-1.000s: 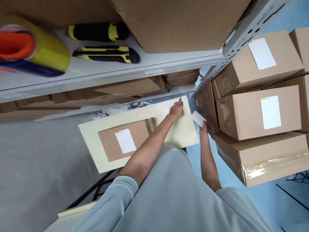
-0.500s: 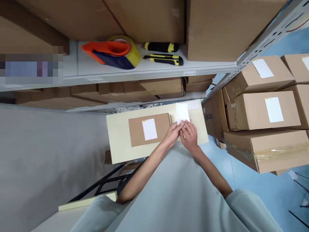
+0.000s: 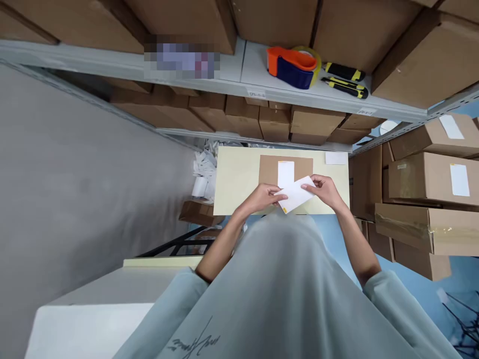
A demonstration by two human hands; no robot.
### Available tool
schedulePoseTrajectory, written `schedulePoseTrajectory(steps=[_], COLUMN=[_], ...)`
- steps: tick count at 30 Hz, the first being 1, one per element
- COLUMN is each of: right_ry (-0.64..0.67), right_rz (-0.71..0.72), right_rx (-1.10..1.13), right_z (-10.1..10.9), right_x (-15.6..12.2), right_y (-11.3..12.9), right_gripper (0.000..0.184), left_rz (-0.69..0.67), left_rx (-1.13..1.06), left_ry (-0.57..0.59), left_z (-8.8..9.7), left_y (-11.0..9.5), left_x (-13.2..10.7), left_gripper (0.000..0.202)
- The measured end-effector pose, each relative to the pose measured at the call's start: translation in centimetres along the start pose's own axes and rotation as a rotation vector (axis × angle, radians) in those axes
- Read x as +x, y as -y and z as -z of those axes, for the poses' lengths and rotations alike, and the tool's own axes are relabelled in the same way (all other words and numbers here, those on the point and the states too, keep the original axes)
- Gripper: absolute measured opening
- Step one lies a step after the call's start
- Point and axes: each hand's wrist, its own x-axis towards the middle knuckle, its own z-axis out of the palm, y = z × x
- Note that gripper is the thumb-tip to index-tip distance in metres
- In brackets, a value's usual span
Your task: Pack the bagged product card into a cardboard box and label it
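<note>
Between both hands I hold a white label sheet [image 3: 296, 195] with a small orange mark at one corner. My left hand [image 3: 265, 196] pinches its left end, and my right hand [image 3: 322, 190] pinches the upper right end. The sheet is tilted and hangs over the near edge of a brown cardboard box [image 3: 268, 169]. On top of that box is another white label [image 3: 286, 173], its lower end hidden by the sheet. Underneath lies a pale yellow tabletop [image 3: 235, 182]. A white paper slip [image 3: 336, 158] rests at its far right corner.
A shelf [image 3: 232, 67] ahead carries cardboard boxes, an orange and blue tape dispenser [image 3: 292, 67] and two utility knives [image 3: 344, 80]. Labelled boxes [image 3: 441, 182] are stacked on the right. At left are a grey wall [image 3: 93, 174], crumpled white paper [image 3: 205, 169] and a white surface [image 3: 90, 329].
The sheet has moved from upright at the table's right to tilted in front of the box. My hands have spread apart to opposite ends of it. The camera view has shifted left.
</note>
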Motion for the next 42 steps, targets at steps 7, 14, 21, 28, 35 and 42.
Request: schedulePoseTrajectory(steps=[7,14,21,28,35,42], right_ry=[0.432,0.307,0.016,-0.092,-0.049,0.019], right_rz=[-0.218,-0.240,-0.124,-0.022,-0.045,-0.078], right_rx=[-0.048,-0.108,-0.073,-0.080,-0.103,-0.066], right_z=[-9.4,-15.1,-15.0,-13.9,-10.9,-7.8], right_x=[-2.3,-3.1,-2.2,-0.7,-0.6,-0.2], right_y=[2.0,2.2,4.5,5.2,5.4,4.2], right_gripper=[0.049,0.049,0.049,0.057,0.062,0.062], left_rz=[-0.175,-0.178,-0.216,-0.220,-0.191,-0.224], left_rx=[0.030,-0.010,-0.134,-0.209,-0.219,-0.160], left_ry=[-0.238,-0.337,-0.641,-0.259,-0.344,-0.369], left_z=[6.4,10.5,12.2,5.5,3.1,0.5], left_y=[-1.2,-0.1,0.0,0.5,-0.4,-2.2], left_x=[-2.8,-3.5,-6.2,-8.2,-6.9,-5.8], left_gripper=[0.049,0.044,0.073,0.049,0.039,0.033])
